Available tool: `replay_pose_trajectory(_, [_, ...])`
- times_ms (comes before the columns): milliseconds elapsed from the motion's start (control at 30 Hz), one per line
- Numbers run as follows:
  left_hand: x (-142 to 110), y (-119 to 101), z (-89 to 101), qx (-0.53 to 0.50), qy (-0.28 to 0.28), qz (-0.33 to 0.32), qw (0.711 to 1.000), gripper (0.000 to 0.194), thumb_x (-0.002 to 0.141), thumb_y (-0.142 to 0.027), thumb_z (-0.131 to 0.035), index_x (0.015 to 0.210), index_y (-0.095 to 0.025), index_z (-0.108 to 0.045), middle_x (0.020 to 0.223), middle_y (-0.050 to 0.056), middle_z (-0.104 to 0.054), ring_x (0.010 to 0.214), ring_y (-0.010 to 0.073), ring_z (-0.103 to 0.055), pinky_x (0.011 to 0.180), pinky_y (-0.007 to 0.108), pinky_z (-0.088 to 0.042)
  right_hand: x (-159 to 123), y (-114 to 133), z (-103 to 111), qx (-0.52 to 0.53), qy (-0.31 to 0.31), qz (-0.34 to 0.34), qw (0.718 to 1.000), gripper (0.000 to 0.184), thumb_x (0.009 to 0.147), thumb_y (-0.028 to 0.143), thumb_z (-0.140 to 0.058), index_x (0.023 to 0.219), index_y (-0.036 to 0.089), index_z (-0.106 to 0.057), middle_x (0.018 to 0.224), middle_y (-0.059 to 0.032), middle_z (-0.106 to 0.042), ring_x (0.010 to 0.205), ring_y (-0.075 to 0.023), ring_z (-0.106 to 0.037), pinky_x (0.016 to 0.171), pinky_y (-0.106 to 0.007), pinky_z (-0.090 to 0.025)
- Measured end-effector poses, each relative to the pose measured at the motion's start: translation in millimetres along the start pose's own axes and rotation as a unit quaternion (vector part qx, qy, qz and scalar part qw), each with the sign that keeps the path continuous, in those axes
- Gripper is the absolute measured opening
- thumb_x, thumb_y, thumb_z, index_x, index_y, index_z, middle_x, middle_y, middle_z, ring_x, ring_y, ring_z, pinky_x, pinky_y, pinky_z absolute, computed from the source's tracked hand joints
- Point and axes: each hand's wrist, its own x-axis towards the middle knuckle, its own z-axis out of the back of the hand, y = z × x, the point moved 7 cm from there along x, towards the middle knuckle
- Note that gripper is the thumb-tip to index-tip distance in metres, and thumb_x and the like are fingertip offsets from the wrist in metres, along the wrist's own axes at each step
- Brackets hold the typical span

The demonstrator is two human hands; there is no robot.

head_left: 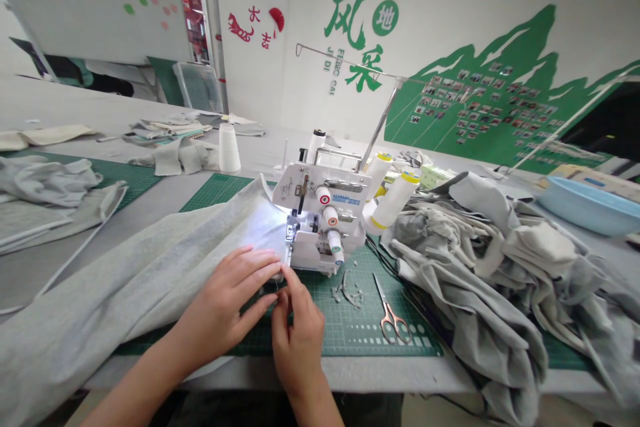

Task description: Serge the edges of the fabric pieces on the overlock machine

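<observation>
The left hand (225,303) lies open on grey fleece fabric (150,280) at the front of an overlock machine (320,213); the right hand (299,340) pinches the fabric's edge above a green cutting mat (360,327).

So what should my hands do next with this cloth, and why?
Probably ease the grey knit fabric toward the metal presser foot of the white overlock machine: your left hand lies flat on it, and your right hand seems to pinch its edge near that foot.
</observation>
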Motion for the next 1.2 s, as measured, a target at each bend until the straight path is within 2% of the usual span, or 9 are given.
replay_pose_trajectory(233, [5.6,5.9,-3.1,-0.009,0.021,0.019,1.000,0.039,0.093,-0.019,-0.057,0.131,-0.024,-0.053,0.136,0.006,-0.062,0.130,0.0225,-0.053,0.118,0.043,-0.032,0.4,-4.2,0.2,-0.032,-0.001,0.008,0.999,0.044,0.098,0.012,-0.043,0.141,0.019,-0.054,0.103,-0.0089,-0.074,0.089,-0.0209,-0.072,0.086,-0.033,-0.057])
replay_pose_trajectory(533, [9.6,5.0,-3.0,-0.013,0.051,0.020,0.998,0.042,0.091,-0.023,-0.060,0.133,-0.025,-0.052,0.139,0.006,-0.059,0.131,0.0246,-0.051,0.117,0.046,-0.033,2.2,-4.6,-3.0,-0.067,-0.010,-0.012,0.998,0.046,0.098,0.015,-0.043,0.143,0.020,-0.050,0.101,-0.0080,-0.074,0.079,-0.0197,-0.072,0.071,-0.030,-0.058])
replay_pose_trajectory(733, [11.7,6.7,-6.2,-0.009,0.053,0.025,0.998,0.044,0.091,-0.024,-0.060,0.134,-0.024,-0.052,0.140,0.008,-0.058,0.132,0.0267,-0.049,0.116,0.048,-0.034,4.0,-6.1,-4.0,-0.092,-0.008,-0.025,0.995,0.049,0.094,0.014,-0.044,0.143,0.019,-0.052,0.097,-0.0083,-0.074,0.078,-0.0204,-0.072,0.069,-0.030,-0.058])
replay_pose_trajectory(933, [8.7,9.9,-1.1,-0.020,0.037,0.013,0.999,0.045,0.092,-0.022,-0.059,0.137,-0.024,-0.053,0.138,0.007,-0.060,0.130,0.0255,-0.052,0.117,0.046,-0.036,7.1,-6.8,-6.0,-0.088,0.008,-0.039,0.995,0.055,0.092,0.013,-0.046,0.147,0.020,-0.047,0.100,-0.0088,-0.073,0.080,-0.0222,-0.073,0.070,-0.031,-0.059])
replay_pose_trajectory(1033, [10.9,11.4,0.3,-0.019,0.050,0.008,0.999,0.044,0.093,-0.022,-0.058,0.137,-0.024,-0.053,0.139,0.007,-0.060,0.131,0.0247,-0.052,0.117,0.044,-0.036,5.5,-5.5,-7.0,-0.080,0.009,-0.042,0.996,0.056,0.092,0.014,-0.047,0.148,0.020,-0.045,0.100,-0.0085,-0.073,0.078,-0.0217,-0.072,0.068,-0.031,-0.058])
replay_pose_trajectory(1200, [16.6,13.3,-0.1,-0.018,0.064,0.017,0.998,0.042,0.093,-0.024,-0.059,0.135,-0.023,-0.055,0.138,0.008,-0.061,0.131,0.0253,-0.053,0.116,0.045,-0.038,-1.8,-5.4,-3.1,-0.040,-0.025,-0.062,0.997,0.052,0.095,0.017,-0.047,0.146,0.012,-0.043,0.097,-0.0098,-0.075,0.071,-0.0194,-0.073,0.061,-0.028,-0.056])
